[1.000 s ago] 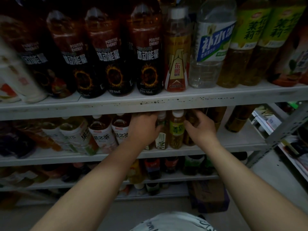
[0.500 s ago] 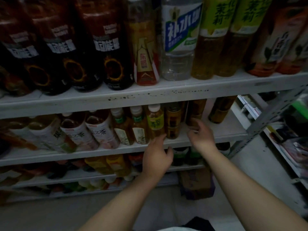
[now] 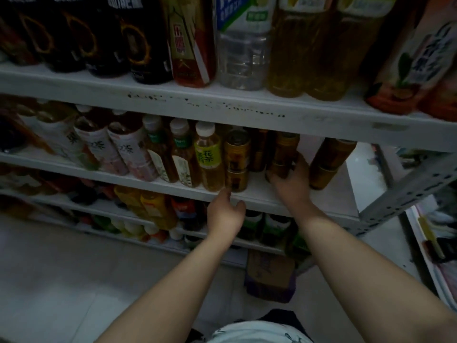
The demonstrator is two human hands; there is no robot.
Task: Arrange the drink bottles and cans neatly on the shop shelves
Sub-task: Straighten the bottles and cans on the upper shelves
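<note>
On the middle shelf (image 3: 329, 206) stand stacked gold cans. My right hand (image 3: 291, 181) grips the lower can of one gold stack (image 3: 284, 154), fingers curled round its base. To its left is another stack of gold cans (image 3: 237, 159); to its right a third stack (image 3: 329, 162). My left hand (image 3: 226, 214) hovers at the shelf's front edge just below the left stack, fingers loosely bent, holding nothing. A tea bottle with a yellow-green label (image 3: 209, 157) stands beside the cans, then a row of tea bottles (image 3: 158, 149) runs leftward.
The upper shelf (image 3: 222, 110) overhangs the cans and carries large dark bottles (image 3: 138, 40), a clear water bottle (image 3: 243, 45) and yellow tea bottles (image 3: 321, 53). Lower shelves hold more drinks. A cardboard box (image 3: 269, 276) sits on the floor; a metal upright (image 3: 408, 186) stands at right.
My left hand has drawn back from the bottles to the shelf's front edge. My right hand stayed by the cans and now grips the lower can. The view has dropped closer to the shelf.
</note>
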